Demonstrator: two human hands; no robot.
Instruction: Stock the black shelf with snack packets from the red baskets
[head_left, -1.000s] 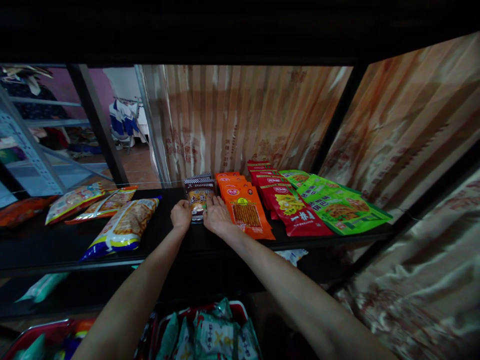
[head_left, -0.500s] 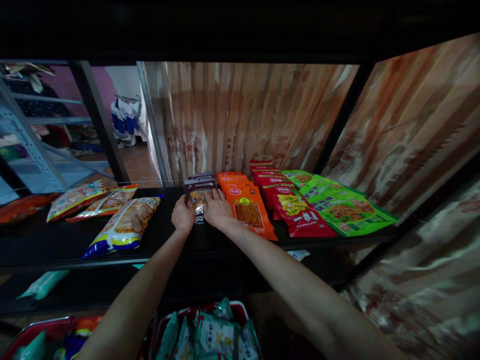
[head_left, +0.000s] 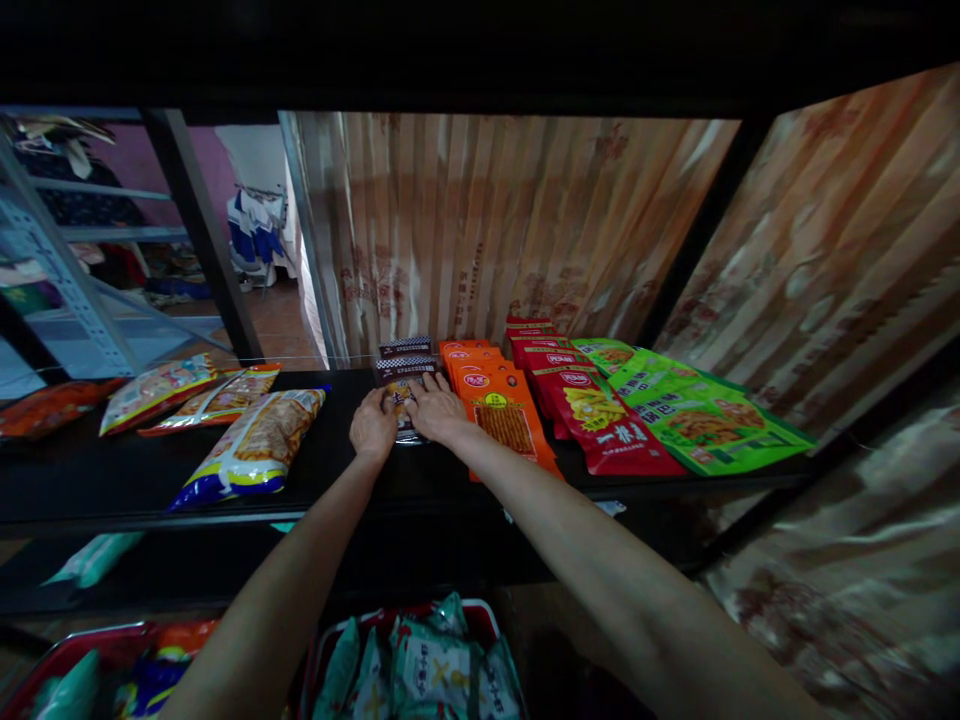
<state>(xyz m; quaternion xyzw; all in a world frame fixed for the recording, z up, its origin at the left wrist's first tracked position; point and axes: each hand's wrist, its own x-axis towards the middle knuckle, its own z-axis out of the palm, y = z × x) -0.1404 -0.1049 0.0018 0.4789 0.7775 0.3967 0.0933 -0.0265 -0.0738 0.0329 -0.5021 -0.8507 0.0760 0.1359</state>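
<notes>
On the black shelf [head_left: 341,480] lies a dark brown snack packet [head_left: 405,372] with a chequered top band, and another of the same kind shows behind it. My left hand [head_left: 373,425] rests at its left edge, fingertips touching the front, thumb side partly hidden. From the right, my right hand [head_left: 437,410] lies across the packet with its fingers spread and flat. Both hands are open and cover much of the packet's lower part. Close beside my right hand is a row of overlapping orange snack packets [head_left: 501,412].
Red packets [head_left: 600,410] and green packets [head_left: 697,410] overlap farther right. At left lie a white-and-blue snack bag [head_left: 259,445] and several others. Below, a red basket [head_left: 487,618] holds teal packets. A black post [head_left: 199,235] and a curtain [head_left: 480,220] stand behind the shelf.
My left fingers have moved from the packet's side onto its front. My right hand stays on the packet. The view has shifted slightly, so the shelf goods appear a little farther right.
</notes>
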